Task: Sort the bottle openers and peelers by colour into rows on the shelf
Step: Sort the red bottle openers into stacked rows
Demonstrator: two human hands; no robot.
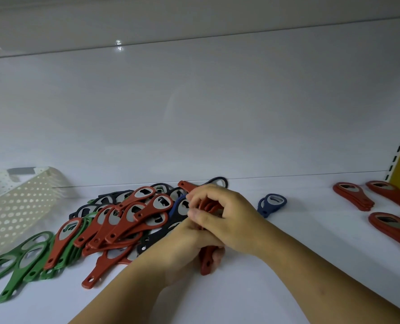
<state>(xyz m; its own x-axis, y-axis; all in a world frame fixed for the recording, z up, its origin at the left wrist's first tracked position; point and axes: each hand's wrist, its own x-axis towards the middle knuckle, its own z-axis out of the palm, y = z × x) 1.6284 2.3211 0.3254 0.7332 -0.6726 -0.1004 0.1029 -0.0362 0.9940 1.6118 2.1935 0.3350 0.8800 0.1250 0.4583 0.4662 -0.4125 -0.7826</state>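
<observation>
White shelf board (252,288): cream perforated basket (19,202) far left; mixed pile of red, green, dark-blue plastic bottle openers (114,220) centre-left; red rows (381,202) right. Left hand (185,249) and right hand (227,218) together clasp red openers (206,260). Lone blue opener (272,203) just beside.

No legible text, bottle openers (133,218) seemingly unmarked, shelf (287,265) unlabelled

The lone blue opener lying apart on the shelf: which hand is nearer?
Right. The right hand is just left of the lone blue opener; the left hand sits farther left and nearer the camera.
</observation>
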